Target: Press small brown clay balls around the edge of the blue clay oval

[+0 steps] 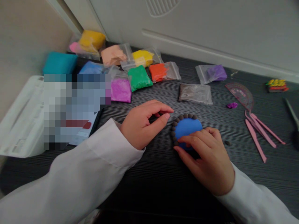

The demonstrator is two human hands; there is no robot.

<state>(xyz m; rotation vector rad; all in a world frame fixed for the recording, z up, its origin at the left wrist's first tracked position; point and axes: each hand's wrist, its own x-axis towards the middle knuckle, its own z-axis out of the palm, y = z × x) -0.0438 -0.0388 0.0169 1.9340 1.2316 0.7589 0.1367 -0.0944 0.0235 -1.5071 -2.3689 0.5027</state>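
Clearly, a white case (21, 119), a tablet (85, 135) and coloured packets (139, 77) along the back wall (198, 34) crowd the left hand (142, 123), which is released, its fingers slightly parted. Next, the right hand (205, 155) pinches a dark ball (175, 143) at the lower left rim of the blue disc (188, 128). Further right, a strip of dark table (237, 124) with one crumb (227, 143) gives room until the pink tools (255, 140).

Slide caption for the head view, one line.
Right hand at the edge of a round blue clay disc partly rimmed with small dark clay balls, left hand beside it.
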